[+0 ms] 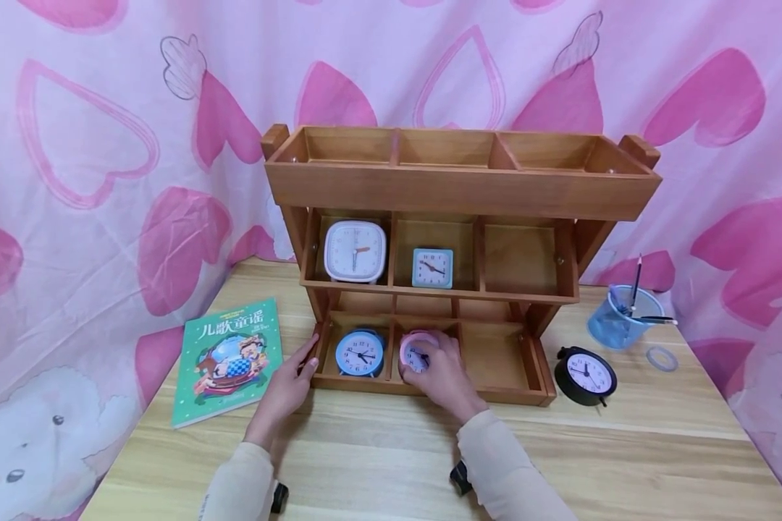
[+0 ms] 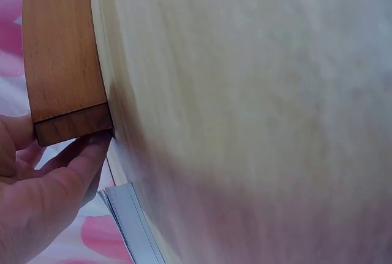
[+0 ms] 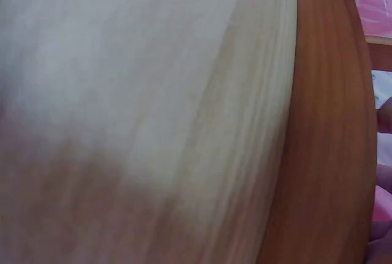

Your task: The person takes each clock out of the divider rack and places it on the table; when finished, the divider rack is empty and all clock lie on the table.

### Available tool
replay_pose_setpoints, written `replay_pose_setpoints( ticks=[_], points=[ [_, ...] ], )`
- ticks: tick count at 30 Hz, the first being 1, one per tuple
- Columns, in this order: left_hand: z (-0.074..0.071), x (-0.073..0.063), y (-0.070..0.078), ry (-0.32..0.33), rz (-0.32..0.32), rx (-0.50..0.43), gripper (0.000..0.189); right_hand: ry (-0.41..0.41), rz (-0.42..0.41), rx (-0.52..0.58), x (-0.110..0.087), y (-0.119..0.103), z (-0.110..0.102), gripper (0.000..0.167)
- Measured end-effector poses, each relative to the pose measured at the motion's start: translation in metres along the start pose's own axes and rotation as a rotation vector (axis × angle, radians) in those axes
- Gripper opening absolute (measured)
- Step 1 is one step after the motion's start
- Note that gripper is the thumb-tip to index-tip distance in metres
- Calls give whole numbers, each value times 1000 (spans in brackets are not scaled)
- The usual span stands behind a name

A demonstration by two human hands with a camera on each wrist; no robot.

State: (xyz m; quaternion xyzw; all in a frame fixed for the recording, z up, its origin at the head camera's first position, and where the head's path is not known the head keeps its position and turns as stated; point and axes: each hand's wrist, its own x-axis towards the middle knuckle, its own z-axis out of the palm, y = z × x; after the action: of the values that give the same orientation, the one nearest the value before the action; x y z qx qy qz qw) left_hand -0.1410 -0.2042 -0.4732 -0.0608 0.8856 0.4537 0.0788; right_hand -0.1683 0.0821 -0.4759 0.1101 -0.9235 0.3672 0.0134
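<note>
In the head view my right hand (image 1: pixel 441 367) grips a pink round alarm clock (image 1: pixel 405 352) in the bottom tier's middle compartment, covering much of its dial. At the right wrist view's edge, only parts of its fingers (image 3: pixel 384 117) show. My left hand (image 1: pixel 288 391) holds the lower left end of the brown wooden shelf (image 1: pixel 456 189), thumb and fingers about the corner (image 2: pixel 73 126) in the left wrist view. Beside the pink clock, a blue round alarm clock (image 1: pixel 360 353) stands in the bottom left compartment. The middle tier holds a white clock (image 1: pixel 355 251) and a small teal square clock (image 1: pixel 432 268).
A black alarm clock (image 1: pixel 584 376) lies tilted back on the table, right of the shelf. Behind it are a blue mesh pen cup (image 1: pixel 615 325) with pencils and a pale ring (image 1: pixel 661 358). On the left lies a green book (image 1: pixel 228 362). A pink heart-patterned curtain (image 1: pixel 339 94) hangs behind.
</note>
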Motion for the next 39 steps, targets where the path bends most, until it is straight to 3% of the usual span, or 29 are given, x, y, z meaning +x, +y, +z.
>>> replay_pose_setpoints(
  ticks=[6, 13, 17, 23, 33, 39],
  points=[
    [1, 1, -1, 3, -1, -7, 51, 115, -110, 51, -5, -7, -19, 43],
    [0, 1, 0, -7, -13, -13, 51, 199, -88, 58, -27, -5, -54, 42],
    [0, 0, 0, -9, -8, -9, 51, 282, -81, 28, -45, 14, -75, 43],
    [-1, -1, 0, -10, -22, -4, 51, 431, -78, -53, -72, 63, -119, 45],
    [-2, 1, 0, -14, -23, -13, 51, 536, 232, -177, -112, 155, -199, 50],
    [-1, 3, -1, -17, -31, -20, 51, 412, 441, -173, -118, 197, -221, 65]
  ],
)
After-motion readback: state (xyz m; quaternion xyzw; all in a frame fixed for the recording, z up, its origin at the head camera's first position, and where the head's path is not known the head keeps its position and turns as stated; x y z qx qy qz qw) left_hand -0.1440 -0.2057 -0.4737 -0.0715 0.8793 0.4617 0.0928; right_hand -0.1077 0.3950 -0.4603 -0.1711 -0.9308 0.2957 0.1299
